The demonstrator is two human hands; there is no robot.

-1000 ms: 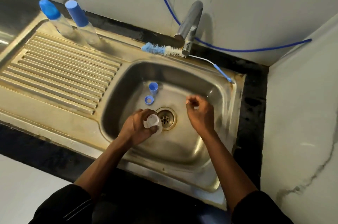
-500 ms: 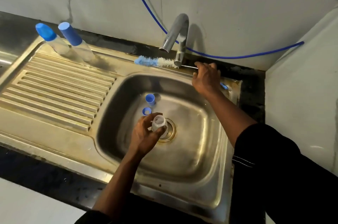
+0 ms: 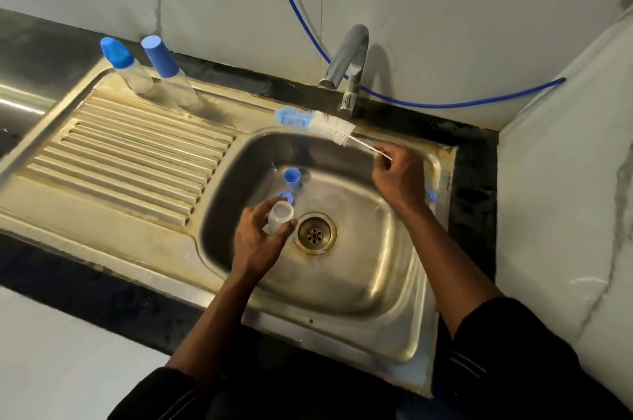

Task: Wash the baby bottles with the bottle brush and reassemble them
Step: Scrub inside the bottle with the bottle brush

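Note:
My left hand grips an open clear baby bottle, mouth up, over the sink basin beside the drain. My right hand holds the wire handle of the bottle brush, whose blue and white bristles hover over the sink's back rim. A blue cap and a blue ring lie in the basin just beyond the bottle. Two capped bottles stand at the back of the draining board.
A chrome tap rises behind the basin, with a blue hose running along the wall. A white wall closes in on the right. Dark counter borders the sink's front.
My right hand reached to the back rim, took the brush by its handle and lifted it toward the basin. My left hand raised the bottle and turned its mouth up.

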